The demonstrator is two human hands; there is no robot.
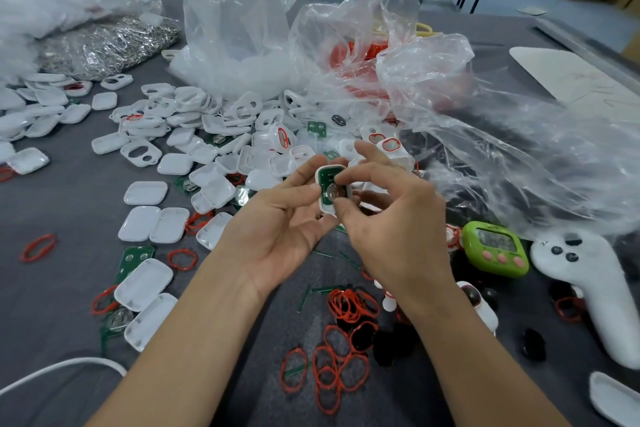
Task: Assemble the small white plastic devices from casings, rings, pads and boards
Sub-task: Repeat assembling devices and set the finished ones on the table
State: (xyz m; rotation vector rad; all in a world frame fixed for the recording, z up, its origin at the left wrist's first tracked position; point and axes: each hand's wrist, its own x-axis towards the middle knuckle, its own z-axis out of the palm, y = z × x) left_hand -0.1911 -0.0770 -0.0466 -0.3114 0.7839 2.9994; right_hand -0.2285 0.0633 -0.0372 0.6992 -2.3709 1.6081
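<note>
We see a grey worktop [62, 204] with crumpled clear plastic bags [235, 10] heaped along its far edge and spilling toward the right edge. In front of them a pile of white casings [194, 128] spreads from the left edge to the middle. A white controller [588, 288] lies by the near right corner. Above the middle of the worktop, the left grip [277, 229] is turned palm up, its fingers curled round a white casing [323, 206] and its thumb on the casing's left side. The right grip [391, 218] pinches across the green board [327, 180] seated in that casing, forefinger on top and thumb at the lower edge. A green timer [495, 248] sits just beside the controller, and loose red rings [343, 357] lie clustered toward the near edge.
</note>
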